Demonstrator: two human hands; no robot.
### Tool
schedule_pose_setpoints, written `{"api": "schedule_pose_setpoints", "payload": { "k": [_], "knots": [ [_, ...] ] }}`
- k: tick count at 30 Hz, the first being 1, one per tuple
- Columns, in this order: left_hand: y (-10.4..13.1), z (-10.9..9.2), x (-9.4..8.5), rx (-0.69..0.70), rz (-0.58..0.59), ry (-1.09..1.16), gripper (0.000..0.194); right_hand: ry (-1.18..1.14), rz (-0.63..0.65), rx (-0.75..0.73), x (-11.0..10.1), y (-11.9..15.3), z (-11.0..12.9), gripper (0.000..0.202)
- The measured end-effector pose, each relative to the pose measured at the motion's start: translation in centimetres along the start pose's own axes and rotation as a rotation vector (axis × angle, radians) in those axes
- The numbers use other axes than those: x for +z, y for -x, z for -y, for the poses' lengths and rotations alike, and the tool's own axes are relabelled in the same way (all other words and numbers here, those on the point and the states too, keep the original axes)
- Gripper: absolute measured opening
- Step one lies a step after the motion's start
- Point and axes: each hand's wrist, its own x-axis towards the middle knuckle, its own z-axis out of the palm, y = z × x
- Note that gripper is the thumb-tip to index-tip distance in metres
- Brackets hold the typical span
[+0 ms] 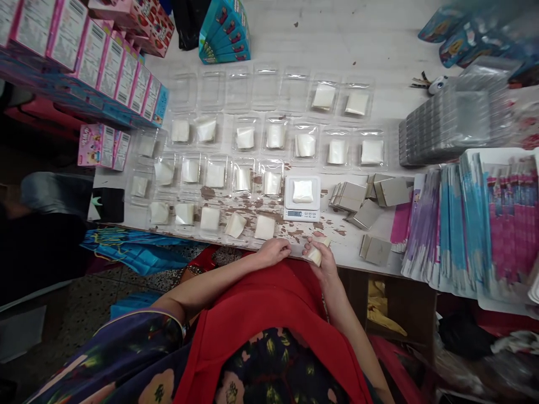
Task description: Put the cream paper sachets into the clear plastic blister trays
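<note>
While our right hand [325, 262] grasps a white packet [314, 257], our left hand [273, 252], seemingly clenched, lies at the worktop [337, 39] edge.

packets [302, 191] smooth, glossy; trays [238, 90] shiny plastic; tabletop [328, 224] rough, flaking; apron [261, 314] matt cloth

cream-white packets [265, 227], white scale [288, 191], clear trays [211, 92], red apron [269, 306], dark floral sleeve [126, 348], brown-patched white tabletop [328, 28], pink-and-white boxes [90, 50]

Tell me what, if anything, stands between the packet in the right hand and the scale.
Nothing visible stands between the right hand with its packet and the scale; only worn tabletop lies there. Another white packet, however, rests on the scale's platform.
</note>
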Motion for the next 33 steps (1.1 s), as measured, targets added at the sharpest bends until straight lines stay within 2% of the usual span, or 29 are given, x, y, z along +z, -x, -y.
{"api": "schedule_pose_setpoints", "payload": {
  "k": [3,7,10,12,17,19,21,25,33],
  "knots": [
    [-1.1,-0.1,-2.0,0.003,-0.075,0.002,0.023,-0.04,0.026,0.005,0.0,0.2,-0.2,0.04],
    [-3.3,-0.1,-6.0,-0.014,-0.222,-0.051,0.025,-0.075,0.049,0.0,-0.1,0.5,-0.6,0.039],
    [-4.1,-1.0,-8.0,-0.011,-0.305,-0.077,0.026,-0.085,0.065,-0.028,0.1,0.8,-0.7,0.038],
    [-3.6,-2.5,-8.0,0.031,-0.256,-0.011,0.024,-0.073,0.074,-0.096,0.5,1.0,-0.7,0.039],
    [-0.7,-6.5,-5.7,0.19,0.141,0.389,0.027,0.03,0.084,-0.335,2.4,2.1,0.0,0.044],
    [0.0,-7.4,-5.2,0.193,0.221,0.5,0.024,0.088,0.094,-0.376,3.2,2.9,0.6,0.046],
    [0.3,-7.9,-5.2,0.13,0.273,0.623,0.02,0.147,0.112,-0.357,3.9,3.8,1.3,0.048],
    [0.5,-8.3,-6.0,0.006,0.345,0.808,0.017,0.209,0.153,-0.261,4.9,5.3,2.4,0.051],
    [0.9,-8.1,-5.9,0.029,0.287,0.862,0.008,0.226,0.159,-0.267,5.4,5.4,2.2,0.049]
  ]
}}
